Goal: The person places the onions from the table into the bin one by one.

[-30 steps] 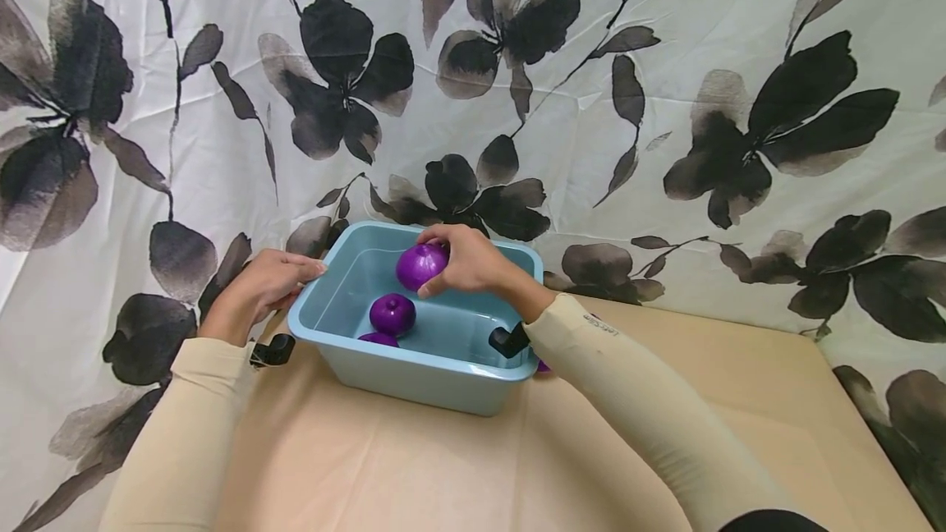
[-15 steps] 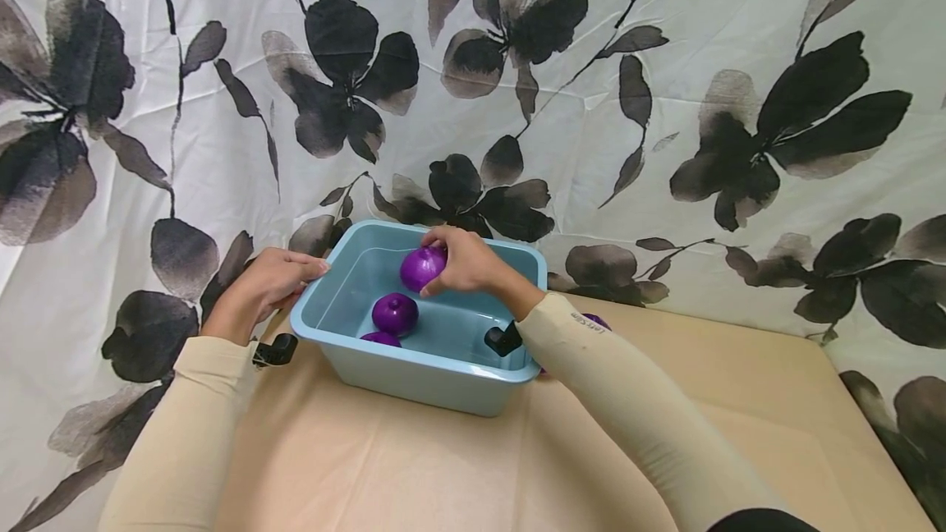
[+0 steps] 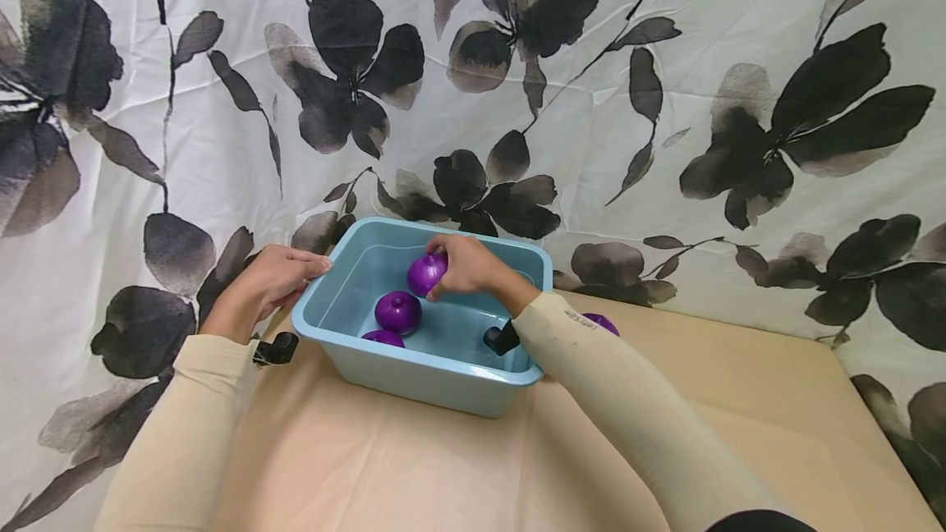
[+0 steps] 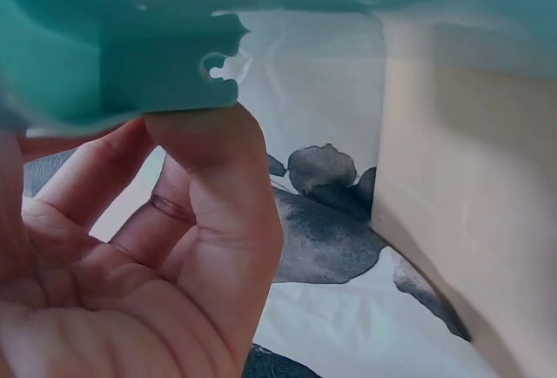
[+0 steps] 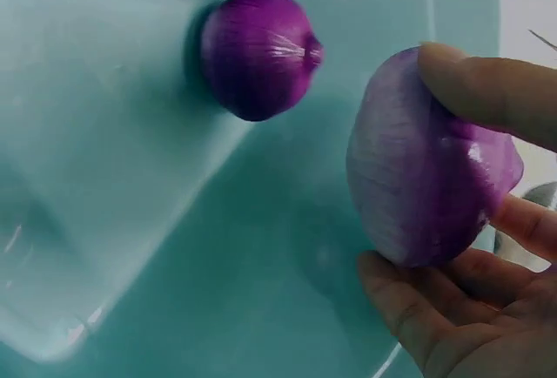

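Head view: bright, diffuse light; soft shadows lie on the tabletop (image 3: 443, 466) on the near side of both hands, and a small highlight marks the onion (image 3: 424, 275) in the right hand (image 3: 466, 265). Left-wrist view: the tub (image 4: 52, 56), close above the left hand (image 4: 148, 300), appears soft and hazy. Right-wrist view: dimmer, teal-tinted; glints mark the held onion's darker half and the tub left of the hand.

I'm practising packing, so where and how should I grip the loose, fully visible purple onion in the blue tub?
Probably around the widest part of the loose onion, from above, thumb and fingers on its left and right as the head view shows it. Its round belly offers more contact than the small nub; the tub is open on top, and another onion crowds the near side.
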### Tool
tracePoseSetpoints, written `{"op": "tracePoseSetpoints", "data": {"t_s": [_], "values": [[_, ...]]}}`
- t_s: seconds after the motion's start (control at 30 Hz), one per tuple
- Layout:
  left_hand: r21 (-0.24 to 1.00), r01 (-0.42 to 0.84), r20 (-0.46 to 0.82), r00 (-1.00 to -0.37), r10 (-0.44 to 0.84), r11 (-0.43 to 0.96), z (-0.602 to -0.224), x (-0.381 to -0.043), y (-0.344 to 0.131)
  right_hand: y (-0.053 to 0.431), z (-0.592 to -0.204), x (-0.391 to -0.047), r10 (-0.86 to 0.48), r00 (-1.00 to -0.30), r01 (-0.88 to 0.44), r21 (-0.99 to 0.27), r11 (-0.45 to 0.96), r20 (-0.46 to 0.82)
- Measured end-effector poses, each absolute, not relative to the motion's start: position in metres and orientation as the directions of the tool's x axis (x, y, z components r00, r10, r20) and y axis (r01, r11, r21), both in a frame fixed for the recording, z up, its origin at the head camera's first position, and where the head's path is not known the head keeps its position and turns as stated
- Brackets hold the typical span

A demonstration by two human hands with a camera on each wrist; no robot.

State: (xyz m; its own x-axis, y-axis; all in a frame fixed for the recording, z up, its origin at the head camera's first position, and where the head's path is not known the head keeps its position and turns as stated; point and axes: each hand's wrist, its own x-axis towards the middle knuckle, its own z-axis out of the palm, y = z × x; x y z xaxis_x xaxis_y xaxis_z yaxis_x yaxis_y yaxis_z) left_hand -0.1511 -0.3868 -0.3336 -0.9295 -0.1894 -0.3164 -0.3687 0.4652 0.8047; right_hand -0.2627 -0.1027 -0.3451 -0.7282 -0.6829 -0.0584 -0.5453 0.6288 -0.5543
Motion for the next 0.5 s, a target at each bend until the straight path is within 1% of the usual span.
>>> {"op": "tracePoseSetpoints", "data": {"t_s": [0.37,0.5], "values": [[0.793,-0.368,-0.314,-0.93,-0.193,0.485,-0.333,-0.145,-0.386,-0.11,-0.356,-0.263,-0.73,-0.662,-0.629,-0.403,0.665,-0.172],[0.796,-0.367,-0.314,-0.93,-0.191,0.481,-0.334,-0.146,-0.385,-0.11,-0.358,-0.265,-0.736,-0.635,-0.649,-0.356,0.672,-0.234]]}}
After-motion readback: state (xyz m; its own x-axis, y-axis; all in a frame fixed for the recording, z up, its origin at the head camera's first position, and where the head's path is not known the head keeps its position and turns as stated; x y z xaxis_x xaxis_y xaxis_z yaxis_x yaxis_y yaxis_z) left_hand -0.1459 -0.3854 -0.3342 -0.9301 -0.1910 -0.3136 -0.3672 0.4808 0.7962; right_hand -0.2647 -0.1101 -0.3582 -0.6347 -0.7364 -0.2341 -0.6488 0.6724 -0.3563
